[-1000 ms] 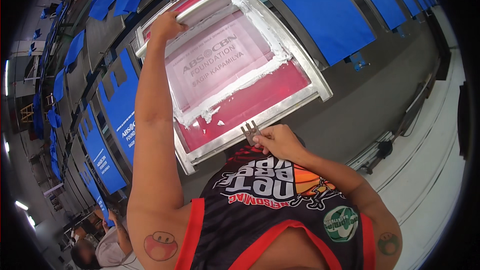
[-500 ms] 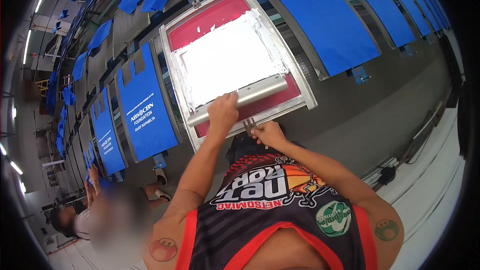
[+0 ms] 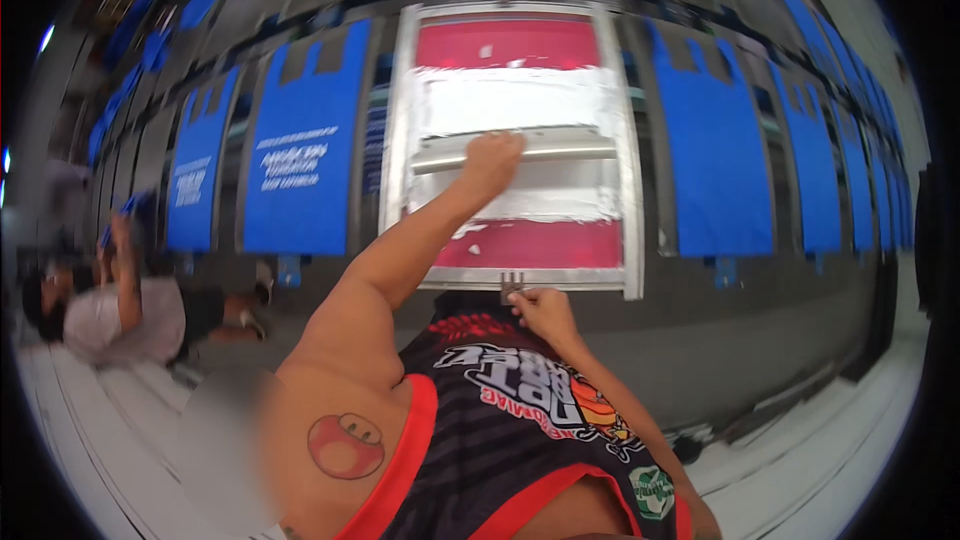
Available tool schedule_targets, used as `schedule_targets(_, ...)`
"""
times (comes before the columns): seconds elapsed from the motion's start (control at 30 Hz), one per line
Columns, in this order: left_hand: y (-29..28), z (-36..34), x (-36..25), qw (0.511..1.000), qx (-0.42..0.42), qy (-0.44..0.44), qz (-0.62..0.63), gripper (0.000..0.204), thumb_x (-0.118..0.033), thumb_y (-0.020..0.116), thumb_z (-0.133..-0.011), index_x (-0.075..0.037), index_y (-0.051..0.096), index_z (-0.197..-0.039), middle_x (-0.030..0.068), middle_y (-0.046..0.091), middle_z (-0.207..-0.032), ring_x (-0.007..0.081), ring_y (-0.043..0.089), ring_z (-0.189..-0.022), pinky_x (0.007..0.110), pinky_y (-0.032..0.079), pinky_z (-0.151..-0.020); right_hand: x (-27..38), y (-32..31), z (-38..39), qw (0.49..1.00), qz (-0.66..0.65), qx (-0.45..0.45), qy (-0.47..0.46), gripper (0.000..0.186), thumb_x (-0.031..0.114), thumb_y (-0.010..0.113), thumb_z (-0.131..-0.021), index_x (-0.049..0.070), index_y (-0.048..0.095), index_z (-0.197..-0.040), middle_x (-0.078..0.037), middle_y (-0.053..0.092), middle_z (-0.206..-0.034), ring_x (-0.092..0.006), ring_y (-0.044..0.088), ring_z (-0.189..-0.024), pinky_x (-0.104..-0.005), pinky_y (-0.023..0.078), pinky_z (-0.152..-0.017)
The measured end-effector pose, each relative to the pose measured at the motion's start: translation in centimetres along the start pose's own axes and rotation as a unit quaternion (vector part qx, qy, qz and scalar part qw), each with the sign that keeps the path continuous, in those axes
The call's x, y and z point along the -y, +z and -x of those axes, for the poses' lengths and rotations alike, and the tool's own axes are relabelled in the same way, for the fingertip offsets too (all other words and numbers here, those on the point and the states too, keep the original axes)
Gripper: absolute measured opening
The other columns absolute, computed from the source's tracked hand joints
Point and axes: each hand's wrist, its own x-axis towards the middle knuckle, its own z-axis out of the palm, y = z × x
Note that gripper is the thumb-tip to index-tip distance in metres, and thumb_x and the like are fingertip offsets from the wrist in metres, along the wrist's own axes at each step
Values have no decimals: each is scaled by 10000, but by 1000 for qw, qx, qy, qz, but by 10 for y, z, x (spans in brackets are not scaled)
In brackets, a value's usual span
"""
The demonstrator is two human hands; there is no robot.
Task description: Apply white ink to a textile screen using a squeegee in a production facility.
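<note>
A screen-printing frame (image 3: 632, 190) with a pale metal rim and red mesh (image 3: 540, 248) lies before me. White ink (image 3: 510, 98) is spread across the middle of the mesh. My left hand (image 3: 493, 162) is closed over a long silver squeegee (image 3: 570, 152), which lies crosswise on the inked part. At the frame's near edge, my right hand (image 3: 546, 313) pinches a small pronged metal bracket (image 3: 512, 286). Whatever lies under the screen is hidden.
Blue cut fabric pieces lie on grey boards along the long table, a white-printed piece (image 3: 297, 150) to the left and a plain piece (image 3: 715, 155) to the right. Another person (image 3: 125, 315) works with raised hands at the far left. More blue pieces hang farther back.
My left hand has pushed the squeegee from near the front edge to about mid-screen, away from me. My right hand keeps hold of the bracket. The view has turned and shifted.
</note>
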Motion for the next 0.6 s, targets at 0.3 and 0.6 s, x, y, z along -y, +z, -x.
schedule_targets(0.3,-112,38,157,841,111,-304,433,533,-346,733,-764,10,602,-1138,166,676,-986,267,663,-905,371,519,-774,28,-155,-21,925,257,-280,-12,536,456,524,-919,-33,623,-1113,-191,647,-1062,-219,610,-967,-373,454,-855)
schedule_targets(0.6,-79,59,151,626,-18,-412,662,391,-116,692,-794,53,573,-1126,156,666,-975,261,672,-815,378,559,-713,-44,-160,-83,952,-95,-280,85,618,563,459,-911,-21,662,-939,-206,665,-859,-309,629,-801,-394,470,-743)
